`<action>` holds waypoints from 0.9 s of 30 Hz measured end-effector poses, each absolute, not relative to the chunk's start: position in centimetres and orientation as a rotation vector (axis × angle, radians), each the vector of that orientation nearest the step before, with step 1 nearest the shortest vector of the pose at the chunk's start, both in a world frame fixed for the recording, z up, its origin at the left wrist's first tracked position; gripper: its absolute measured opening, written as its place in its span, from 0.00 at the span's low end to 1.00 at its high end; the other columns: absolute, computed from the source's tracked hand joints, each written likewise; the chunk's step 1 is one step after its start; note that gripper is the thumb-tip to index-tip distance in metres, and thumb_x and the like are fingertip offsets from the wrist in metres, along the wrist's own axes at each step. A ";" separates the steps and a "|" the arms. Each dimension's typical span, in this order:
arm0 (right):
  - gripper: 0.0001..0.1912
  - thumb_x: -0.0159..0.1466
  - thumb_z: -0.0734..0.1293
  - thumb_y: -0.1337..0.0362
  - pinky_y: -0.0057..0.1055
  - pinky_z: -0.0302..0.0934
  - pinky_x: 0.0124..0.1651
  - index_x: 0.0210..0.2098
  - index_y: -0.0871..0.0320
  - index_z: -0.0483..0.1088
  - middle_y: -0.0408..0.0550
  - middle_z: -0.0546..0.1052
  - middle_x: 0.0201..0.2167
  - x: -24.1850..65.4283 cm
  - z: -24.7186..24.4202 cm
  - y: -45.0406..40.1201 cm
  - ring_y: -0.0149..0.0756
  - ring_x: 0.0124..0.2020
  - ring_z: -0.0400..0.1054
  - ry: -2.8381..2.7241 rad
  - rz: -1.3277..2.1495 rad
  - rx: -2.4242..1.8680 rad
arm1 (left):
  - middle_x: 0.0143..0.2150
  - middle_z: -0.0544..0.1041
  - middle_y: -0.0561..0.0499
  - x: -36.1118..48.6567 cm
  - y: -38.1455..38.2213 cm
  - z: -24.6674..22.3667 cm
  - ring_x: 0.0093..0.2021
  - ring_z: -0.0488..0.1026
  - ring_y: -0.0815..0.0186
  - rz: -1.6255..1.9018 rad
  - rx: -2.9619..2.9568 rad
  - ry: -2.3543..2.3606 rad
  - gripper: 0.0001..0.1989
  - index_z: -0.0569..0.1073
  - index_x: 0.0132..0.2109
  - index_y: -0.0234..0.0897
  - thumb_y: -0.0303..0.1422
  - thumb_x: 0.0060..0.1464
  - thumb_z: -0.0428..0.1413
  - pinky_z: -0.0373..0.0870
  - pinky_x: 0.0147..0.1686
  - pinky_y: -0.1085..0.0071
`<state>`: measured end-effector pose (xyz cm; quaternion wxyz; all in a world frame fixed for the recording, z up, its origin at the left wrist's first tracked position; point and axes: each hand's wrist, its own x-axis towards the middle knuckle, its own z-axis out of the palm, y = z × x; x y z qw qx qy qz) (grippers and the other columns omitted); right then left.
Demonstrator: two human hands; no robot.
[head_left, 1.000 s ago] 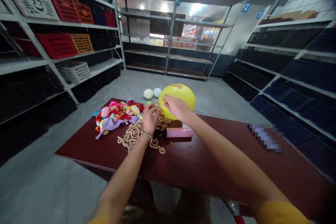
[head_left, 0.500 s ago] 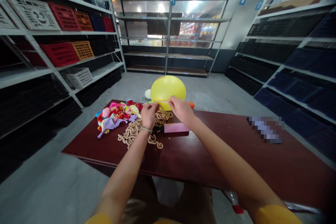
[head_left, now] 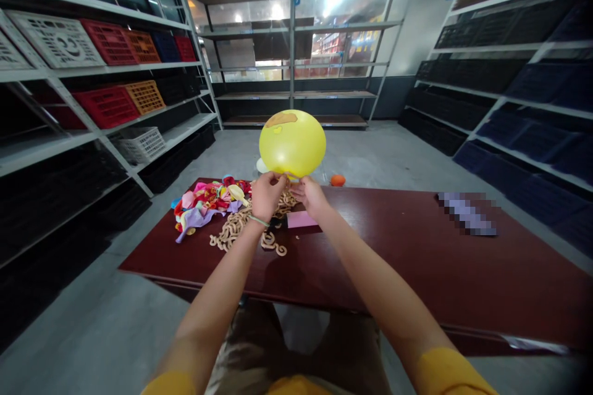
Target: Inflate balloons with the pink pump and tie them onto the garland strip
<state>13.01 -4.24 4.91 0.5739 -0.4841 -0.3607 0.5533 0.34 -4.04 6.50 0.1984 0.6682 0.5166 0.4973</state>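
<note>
A large inflated yellow balloon, with a brown patch near its top, is held up over the far edge of the table. My left hand pinches the balloon's lower end from the left. On the right side of that end, my right hand has its fingers closed on it too. Tan curly strands lie in a heap below my hands. Left of them is a pile of colourful deflated balloons. A pink and black tool lies partly under my right wrist.
The dark red table bears a pixelated purple item at its right. An orange balloon shows past the far edge. Shelves with crates stand left, more shelving behind and at right.
The yellow balloon has risen and tilted, showing its brown patch. My right hand has moved left, closer to my left hand. The orange balloon is now more exposed.
</note>
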 end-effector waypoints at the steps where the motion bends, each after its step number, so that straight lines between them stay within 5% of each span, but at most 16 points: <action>1: 0.08 0.64 0.54 0.65 0.32 0.66 0.39 0.35 0.54 0.64 0.44 0.77 0.28 12.8 5.0 -4.2 0.33 0.33 0.73 -0.825 1.330 -1.118 | 0.29 0.78 0.50 0.3 -4.1 6.7 0.30 0.72 0.66 1.372 1.914 1.466 0.11 0.78 0.31 0.36 0.37 0.54 0.55 0.62 0.32 0.72; 10: 0.02 0.60 0.60 0.66 0.28 0.63 0.27 0.32 0.54 0.64 0.35 0.63 0.16 12.4 4.8 -4.5 0.26 0.16 0.53 -0.739 1.439 -1.025 | 0.28 0.78 0.50 -0.4 -4.1 6.2 0.29 0.71 0.66 1.322 1.937 1.529 0.12 0.78 0.31 0.36 0.39 0.54 0.55 0.61 0.31 0.73; 17: 0.02 0.60 0.60 0.67 0.20 0.40 0.15 0.34 0.55 0.62 0.33 0.59 0.18 13.0 4.9 -5.3 0.22 0.14 0.44 -0.777 1.391 -1.082 | 0.27 0.79 0.50 -0.1 -3.8 4.8 0.28 0.73 0.66 1.308 1.811 1.464 0.13 0.77 0.32 0.35 0.40 0.55 0.56 0.63 0.29 0.73; 27: 0.07 0.63 0.63 0.58 0.21 0.47 0.20 0.38 0.51 0.61 0.33 0.68 0.21 14.0 3.2 -6.1 0.25 0.17 0.56 -0.989 1.105 -1.252 | 0.30 0.80 0.49 -0.4 -3.5 3.7 0.28 0.76 0.65 1.358 1.596 1.298 0.13 0.77 0.34 0.35 0.42 0.54 0.57 0.69 0.29 0.73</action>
